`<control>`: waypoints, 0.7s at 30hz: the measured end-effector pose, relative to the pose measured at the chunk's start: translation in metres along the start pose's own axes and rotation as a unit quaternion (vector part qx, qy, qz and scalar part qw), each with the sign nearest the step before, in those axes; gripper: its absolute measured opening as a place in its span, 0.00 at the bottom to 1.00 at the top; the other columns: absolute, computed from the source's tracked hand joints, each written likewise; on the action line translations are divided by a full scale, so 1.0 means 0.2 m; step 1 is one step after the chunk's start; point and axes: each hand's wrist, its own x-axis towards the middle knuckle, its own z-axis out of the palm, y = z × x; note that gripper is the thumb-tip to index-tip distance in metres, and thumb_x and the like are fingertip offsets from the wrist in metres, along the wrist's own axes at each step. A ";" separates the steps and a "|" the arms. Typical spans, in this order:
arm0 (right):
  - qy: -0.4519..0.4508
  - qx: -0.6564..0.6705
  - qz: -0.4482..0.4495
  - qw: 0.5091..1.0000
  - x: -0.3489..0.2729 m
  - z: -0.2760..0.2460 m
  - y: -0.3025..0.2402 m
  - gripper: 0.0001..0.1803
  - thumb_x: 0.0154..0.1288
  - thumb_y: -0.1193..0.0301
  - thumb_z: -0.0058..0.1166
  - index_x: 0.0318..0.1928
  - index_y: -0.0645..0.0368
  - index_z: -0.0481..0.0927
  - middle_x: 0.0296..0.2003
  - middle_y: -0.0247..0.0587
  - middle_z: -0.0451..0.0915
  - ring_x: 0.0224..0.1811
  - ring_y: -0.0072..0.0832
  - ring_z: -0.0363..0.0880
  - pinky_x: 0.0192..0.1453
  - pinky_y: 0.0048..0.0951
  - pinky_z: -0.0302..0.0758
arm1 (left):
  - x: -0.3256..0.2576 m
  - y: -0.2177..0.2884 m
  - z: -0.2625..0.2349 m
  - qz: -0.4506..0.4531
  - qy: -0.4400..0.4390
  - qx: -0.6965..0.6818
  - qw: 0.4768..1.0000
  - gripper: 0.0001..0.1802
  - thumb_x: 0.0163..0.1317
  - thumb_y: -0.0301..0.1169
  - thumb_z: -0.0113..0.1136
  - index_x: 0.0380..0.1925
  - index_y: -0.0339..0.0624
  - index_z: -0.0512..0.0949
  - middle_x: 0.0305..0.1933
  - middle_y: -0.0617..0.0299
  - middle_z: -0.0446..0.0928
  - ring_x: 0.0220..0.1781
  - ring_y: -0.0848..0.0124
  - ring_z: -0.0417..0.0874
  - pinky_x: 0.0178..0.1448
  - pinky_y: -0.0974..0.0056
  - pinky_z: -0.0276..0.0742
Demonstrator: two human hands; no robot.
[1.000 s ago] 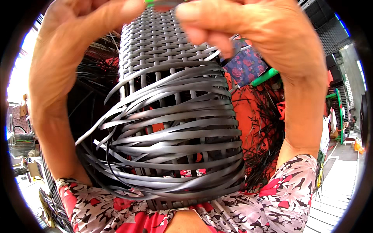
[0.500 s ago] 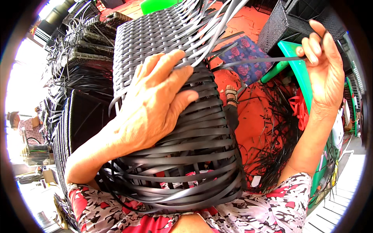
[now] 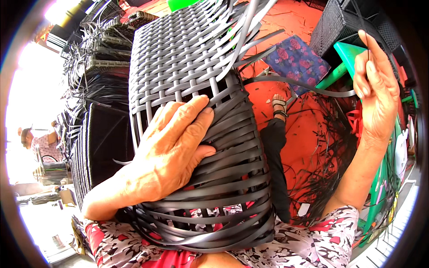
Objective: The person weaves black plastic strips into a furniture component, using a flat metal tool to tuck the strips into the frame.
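Observation:
A partly woven basket (image 3: 172,53) of flat black plastic strips lies in front of me. Its far part is tightly woven and looks grey in the light; toward me the strips run crosswise with gaps. My left hand (image 3: 170,149) lies on the weave with its fingers stretched forward and the thumb apart. Up at the right, my right hand (image 3: 377,96) pinches a long black plastic strip (image 3: 308,85). That strip sags slightly between the basket's right side and my fingers, and its end rises above them. Loose strip ends (image 3: 248,33) fan out from the basket's far right corner.
Stacked dark woven baskets (image 3: 105,138) stand at the left. Strip scraps (image 3: 319,156) litter the red floor (image 3: 281,138). Beyond are a blue floral mat (image 3: 297,62), a green stool (image 3: 348,56) and a dark woven box (image 3: 330,29). A person (image 3: 42,140) is at the far left.
My left hand has slid slightly toward me on the weave. The right hand has shifted a little lower and right, and the strip it holds now sags instead of running taut.

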 end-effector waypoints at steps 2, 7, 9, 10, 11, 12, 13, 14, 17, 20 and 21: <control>0.005 0.041 -0.003 0.999 -0.02 0.00 -0.04 0.23 0.70 0.68 0.47 0.60 0.68 0.68 0.30 0.30 0.71 0.22 0.10 0.59 0.24 0.12 0.56 | 0.00 0.01 0.00 0.007 0.020 -0.002 1.000 0.29 0.46 0.24 0.67 0.50 0.26 0.72 0.55 0.40 0.69 0.45 0.47 0.73 0.51 0.53 0.71; 0.045 0.034 -0.031 0.998 -0.06 0.03 0.05 0.15 0.68 0.71 0.50 0.52 0.64 0.77 0.32 0.33 0.77 0.22 0.13 0.61 0.27 0.15 0.60 | -0.03 -0.03 0.01 0.020 0.045 0.005 0.999 0.25 0.46 0.21 0.65 0.47 0.25 0.75 0.54 0.40 0.71 0.44 0.49 0.75 0.48 0.55 0.73; 0.041 -0.028 -0.039 0.998 -0.07 0.04 0.05 0.15 0.68 0.72 0.49 0.52 0.65 0.77 0.31 0.32 0.74 0.25 0.14 0.62 0.30 0.16 0.61 | -0.04 -0.02 0.00 0.020 0.050 0.004 0.999 0.22 0.47 0.20 0.64 0.46 0.25 0.76 0.52 0.41 0.73 0.42 0.50 0.76 0.46 0.55 0.74; 0.028 -0.040 -0.034 0.998 -0.06 0.06 0.05 0.15 0.68 0.72 0.49 0.52 0.65 0.77 0.32 0.32 0.74 0.25 0.14 0.62 0.31 0.16 0.61 | -0.05 -0.03 -0.01 0.017 0.051 0.000 0.999 0.22 0.47 0.20 0.64 0.46 0.25 0.76 0.52 0.41 0.74 0.42 0.50 0.76 0.46 0.56 0.74; 0.016 -0.052 -0.029 0.998 -0.06 0.08 0.05 0.15 0.67 0.73 0.48 0.51 0.66 0.77 0.32 0.33 0.74 0.26 0.15 0.62 0.31 0.16 0.61 | -0.06 -0.03 -0.01 0.014 0.052 -0.003 0.999 0.21 0.48 0.20 0.64 0.45 0.26 0.76 0.52 0.41 0.74 0.42 0.51 0.76 0.46 0.56 0.74; 0.005 -0.066 -0.030 0.997 -0.07 0.08 0.03 0.14 0.67 0.73 0.48 0.50 0.66 0.78 0.33 0.33 0.73 0.27 0.15 0.63 0.32 0.16 0.61 | -0.07 -0.05 -0.01 0.011 0.054 -0.008 0.998 0.21 0.48 0.20 0.63 0.45 0.26 0.76 0.52 0.41 0.74 0.41 0.51 0.76 0.46 0.56 0.74; -0.017 -0.084 -0.034 0.996 -0.07 0.07 0.05 0.14 0.67 0.73 0.48 0.50 0.66 0.78 0.33 0.33 0.73 0.27 0.15 0.63 0.32 0.16 0.61 | -0.08 -0.06 -0.01 0.005 0.058 -0.018 0.998 0.19 0.51 0.22 0.62 0.45 0.26 0.77 0.52 0.42 0.74 0.40 0.53 0.76 0.46 0.57 0.73; -0.029 -0.095 -0.034 0.994 -0.07 0.07 0.06 0.14 0.67 0.73 0.48 0.49 0.66 0.78 0.34 0.33 0.74 0.27 0.15 0.63 0.32 0.16 0.61 | -0.08 -0.07 -0.02 0.003 0.055 -0.020 0.998 0.19 0.52 0.22 0.62 0.45 0.26 0.77 0.52 0.42 0.75 0.40 0.53 0.76 0.46 0.57 0.73; -0.053 -0.118 -0.029 0.991 -0.08 0.11 0.07 0.13 0.68 0.71 0.49 0.47 0.66 0.78 0.34 0.32 0.74 0.27 0.14 0.63 0.32 0.16 0.61 | -0.10 -0.08 -0.02 -0.005 0.050 -0.026 0.998 0.18 0.55 0.26 0.61 0.45 0.26 0.77 0.51 0.43 0.75 0.39 0.55 0.76 0.45 0.59 0.73; -0.039 -0.117 -0.032 0.992 -0.07 0.15 0.09 0.11 0.67 0.71 0.52 0.45 0.65 0.79 0.32 0.30 0.74 0.25 0.12 0.63 0.29 0.15 0.59 | -0.09 -0.09 -0.06 -0.001 0.044 -0.036 0.998 0.18 0.55 0.28 0.62 0.44 0.26 0.77 0.51 0.43 0.75 0.39 0.57 0.76 0.45 0.60 0.72; -0.045 -0.120 -0.028 0.991 -0.06 0.17 0.09 0.11 0.67 0.71 0.53 0.44 0.65 0.79 0.32 0.30 0.74 0.25 0.12 0.63 0.28 0.15 0.59 | -0.09 -0.10 -0.05 0.001 0.049 -0.045 0.998 0.18 0.57 0.30 0.61 0.44 0.26 0.77 0.50 0.43 0.76 0.38 0.58 0.76 0.45 0.60 0.72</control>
